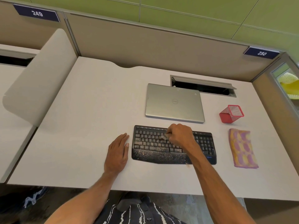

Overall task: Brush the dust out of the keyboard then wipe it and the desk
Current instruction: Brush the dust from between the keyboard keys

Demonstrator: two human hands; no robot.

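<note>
Where the black keyboard (150,147) lies just right of the frame's centre, near the front edge of the desk (80,126), pale dust speckles its lower keys and its palm rest. The right hand (179,135) hovers over the middle key rows with its fingers curled round a small pale brush (165,136), which is blurred; its tip points left and down onto the keys. The left hand (117,152) lies flat on the desk just left of the keyboard, fingers straight and together, holding nothing, the thumb close to the keyboard's left edge.

Just above the keyboard sits a closed silver laptop (174,102), apart from it by a narrow strip of desk. Above the laptop's upper right corner a cable hatch (202,86) stands open in the desktop. To the right of the laptop is a red mesh cup (231,113), and below that, right of the keyboard and apart from it, a folded yellow and purple cloth (242,148). On the partition behind, a sign (37,13) at the upper left reads 249 and another (261,53) at the right reads 250.
</note>
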